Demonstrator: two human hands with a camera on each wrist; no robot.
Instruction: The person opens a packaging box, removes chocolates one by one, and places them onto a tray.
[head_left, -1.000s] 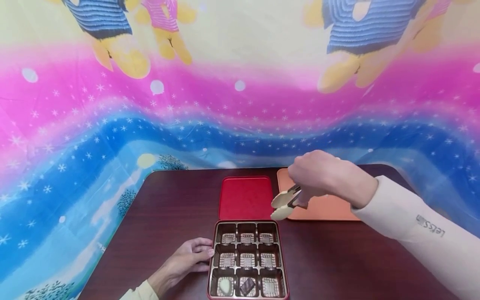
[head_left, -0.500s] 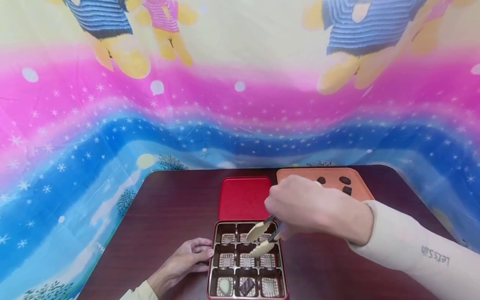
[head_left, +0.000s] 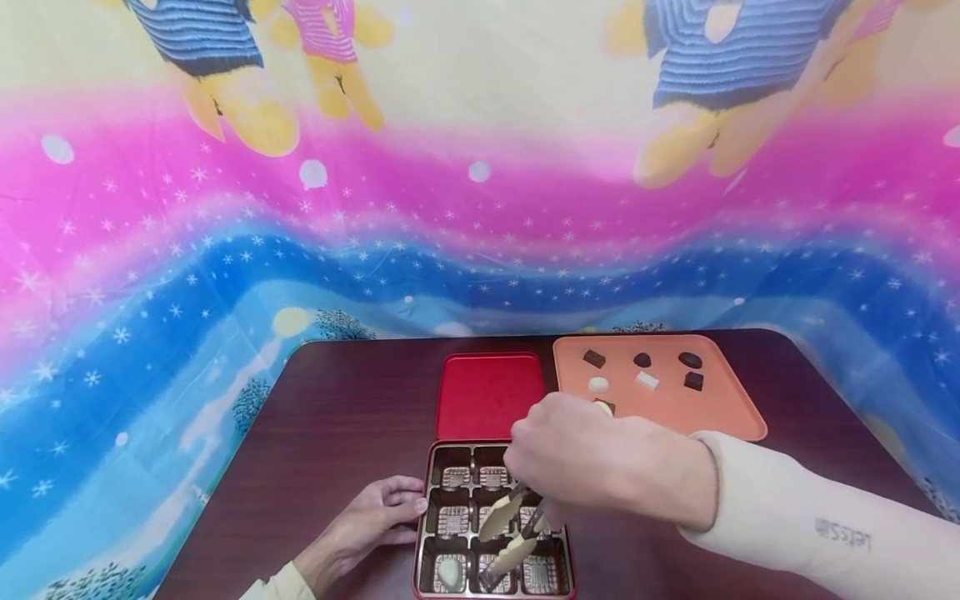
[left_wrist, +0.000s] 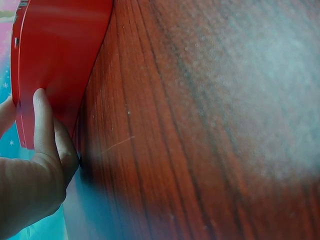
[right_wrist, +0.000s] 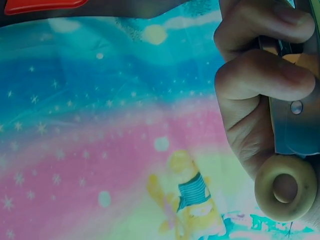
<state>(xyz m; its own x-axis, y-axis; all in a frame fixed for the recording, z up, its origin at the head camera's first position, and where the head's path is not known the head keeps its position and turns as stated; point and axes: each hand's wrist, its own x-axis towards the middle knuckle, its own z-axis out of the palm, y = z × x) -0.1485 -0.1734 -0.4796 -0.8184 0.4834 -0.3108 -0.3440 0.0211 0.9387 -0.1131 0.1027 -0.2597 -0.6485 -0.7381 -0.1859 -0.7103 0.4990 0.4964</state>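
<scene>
My right hand [head_left: 577, 454] grips a pair of tongs [head_left: 513, 553] with cream tips. In the right wrist view its fingers [right_wrist: 260, 75] curl round the metal handle [right_wrist: 295, 130], which ends in a ring [right_wrist: 265, 200]. The parted tips reach down over the near middle compartment of a red box [head_left: 453, 518], partly covering a dark chocolate [head_left: 491, 578]. A white chocolate [head_left: 450, 572] lies in the near left compartment. At the box's left side my left hand [head_left: 375, 512] rests with extended fingers; the left wrist view shows them against the red side wall [left_wrist: 65, 45].
Behind the box lies a red square lid [head_left: 491, 396]. An orange tray [head_left: 720, 417] at the back right bears several dark and white chocolates, among them an oval dark one [head_left: 690, 360]. All stand on a dark wooden table [head_left: 352, 400] before a printed cloth backdrop [head_left: 480, 217].
My right hand has carried the tongs from beside the tray leftward and towards me, over the near row of the box. The tray's chocolates have come into view. My left hand stays put.
</scene>
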